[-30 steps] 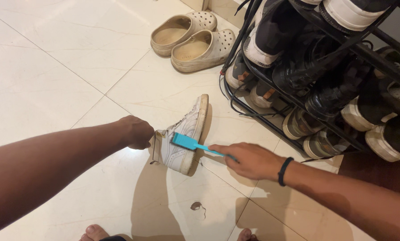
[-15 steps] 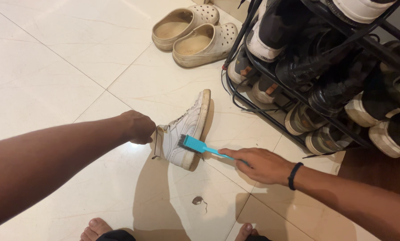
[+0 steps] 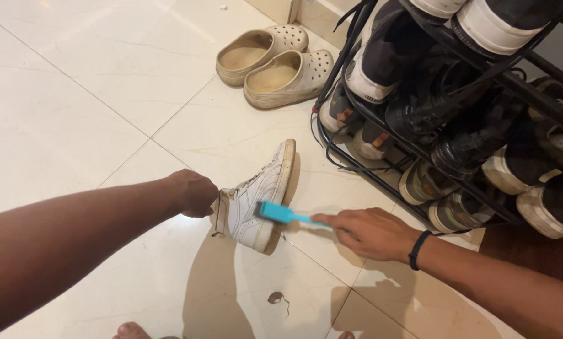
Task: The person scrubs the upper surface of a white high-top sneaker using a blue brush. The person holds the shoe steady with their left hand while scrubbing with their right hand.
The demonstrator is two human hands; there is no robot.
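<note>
While my left hand (image 3: 193, 191) is curled into a fist around the collar end of a white high-top sneaker (image 3: 256, 198), I see the shoe tipped on its side on the glossy cream floor tiles (image 3: 93, 81), its smooth leather flank up and its ribbed, yellowed rubber sole facing the rack. It lies just past a grout line where four tiles meet, with its toe pointing away from me. My right hand (image 3: 366, 232), a black band at the wrist, pinches the thin handle of a turquoise plastic brush (image 3: 281, 213) between thumb and fingers; the blocky rectangular head sits against the sneaker's side, close to the heel and the sole edge. A small dark smear (image 3: 276, 297) marks the tile nearer to me. Farther out, by the wall's corner, stands a pair of beige moulded clogs (image 3: 275, 63) with perforated toes. To the right, a black tubular metal shoe rack (image 3: 419, 144) holds rows of dark and white shoes, loose laces hanging from its tiers.
</note>
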